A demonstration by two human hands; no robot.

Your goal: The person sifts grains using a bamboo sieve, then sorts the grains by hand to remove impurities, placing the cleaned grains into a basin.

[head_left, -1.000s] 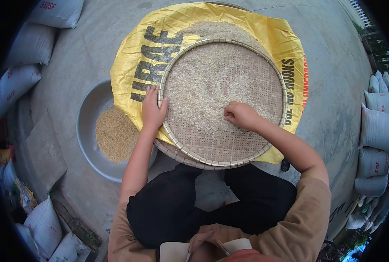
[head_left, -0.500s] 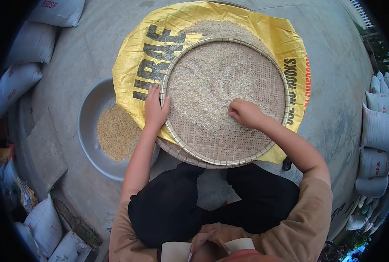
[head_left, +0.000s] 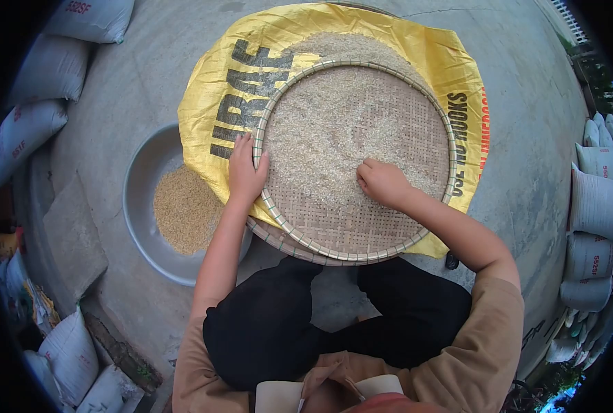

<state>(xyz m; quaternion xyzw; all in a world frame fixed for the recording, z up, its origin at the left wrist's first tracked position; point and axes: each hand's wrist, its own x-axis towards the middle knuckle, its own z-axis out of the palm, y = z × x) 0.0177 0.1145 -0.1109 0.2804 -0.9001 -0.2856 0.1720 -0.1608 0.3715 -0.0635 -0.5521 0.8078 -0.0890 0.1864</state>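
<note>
A round woven tray (head_left: 389,230) with a green-stitched rim bears a spread of pale grains (head_left: 320,131). My left hand (head_left: 246,171) lies against the tray's left rim, its thumb apart from the fingers. Over the grains, right of the tray's middle, my right hand (head_left: 382,182) is closed in a pinch; whatever lies between its fingertips is hidden. Beneath the tray are a second woven tray (head_left: 268,236) and a yellow sack (head_left: 206,89) with black print. More pale grains (head_left: 361,47) show beyond the tray's far rim.
A metal basin (head_left: 136,224) holding golden grain (head_left: 182,210) stands on the concrete floor at the left, partly under the yellow sack. Filled white sacks (head_left: 48,65) line the left side, and others (head_left: 594,199) are stacked on the right.
My right hand has shifted very slightly left and down over the grains, still pinched. My left hand stays at the rim.
</note>
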